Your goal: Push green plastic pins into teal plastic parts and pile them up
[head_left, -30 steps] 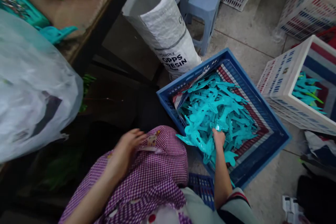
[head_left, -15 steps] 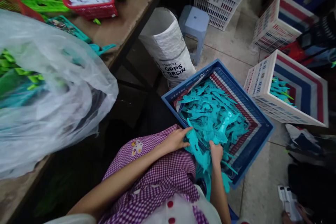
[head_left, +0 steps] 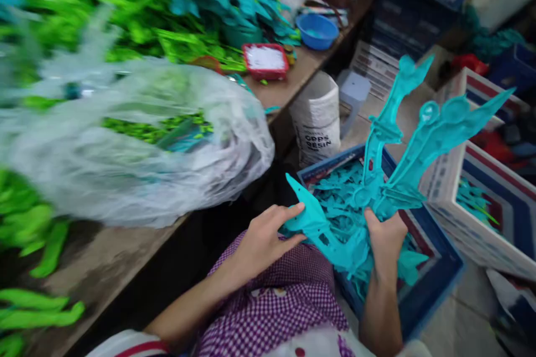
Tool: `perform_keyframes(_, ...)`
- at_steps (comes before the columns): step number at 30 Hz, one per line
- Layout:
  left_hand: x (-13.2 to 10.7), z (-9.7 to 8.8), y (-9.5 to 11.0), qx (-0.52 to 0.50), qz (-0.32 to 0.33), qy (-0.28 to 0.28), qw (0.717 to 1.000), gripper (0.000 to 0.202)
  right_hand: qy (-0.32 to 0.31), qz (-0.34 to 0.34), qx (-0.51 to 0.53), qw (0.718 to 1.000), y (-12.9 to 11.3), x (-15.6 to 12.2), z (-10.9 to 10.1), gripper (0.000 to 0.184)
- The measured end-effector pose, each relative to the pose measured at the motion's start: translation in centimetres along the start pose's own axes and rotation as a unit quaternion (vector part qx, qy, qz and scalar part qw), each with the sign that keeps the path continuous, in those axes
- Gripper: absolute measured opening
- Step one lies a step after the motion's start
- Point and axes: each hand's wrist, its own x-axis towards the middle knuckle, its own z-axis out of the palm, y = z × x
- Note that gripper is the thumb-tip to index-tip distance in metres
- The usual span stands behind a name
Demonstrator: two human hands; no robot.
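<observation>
Parts [head_left: 369, 194] held over blue crate [head_left: 444, 252]: R hand [head_left: 386, 237] clamped round them, L hand [head_left: 264, 239] pinching one end. Splayed, they could snag ea. other, or drop if R grip loosens.

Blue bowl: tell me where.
In the head view, the blue bowl is near the top, right of centre, on the table, up and right from the red basket.

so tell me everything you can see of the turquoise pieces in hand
The turquoise pieces look like thin, shiny plastic, with pointed ends, rounded lobes and small holes. Gripped by the right hand, they fan out over the blue crate, some slanting up to the right. The left hand touches a pointed piece on the left.
</observation>
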Motion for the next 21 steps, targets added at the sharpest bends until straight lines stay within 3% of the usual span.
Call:
perform_keyframes(3,-3.3,-3.6,-0.2,0.014,-0.028,0.197,0.980,0.053,-0.029,-0.148,0.029,0.988,-9.1,1.6,0.5,0.047)
perform_keyframes(6,-6.7,-5.2,-1.4,0.015,-0.116,0.368,0.922,0.061,-0.098,-0.275,-0.003,0.956,-18.0,1.2,2.4,0.048)
perform_keyframes(8,-8.6,-5.7,-2.4,0.010,-0.191,0.447,0.874,0.068,-0.145,-0.362,-0.030,0.920,-23.4,0.0,4.1,0.051)
perform_keyframes(12,-11.1,-6.1,-3.9,0.009,-0.285,0.540,0.792,0.077,-0.224,-0.506,-0.069,0.830,-31.8,-3.2,7.0,0.053)
perform_keyframes(16,-12.1,-6.4,-4.9,-0.018,-0.342,0.593,0.729,0.080,-0.263,-0.594,-0.097,0.754,-37.2,-6.5,9.3,0.049)
perform_keyframes(21,-12.0,-8.5,-6.8,0.003,-0.353,0.639,0.684,0.071,-0.275,-0.697,-0.113,0.653,-44.1,-9.6,11.8,0.047)
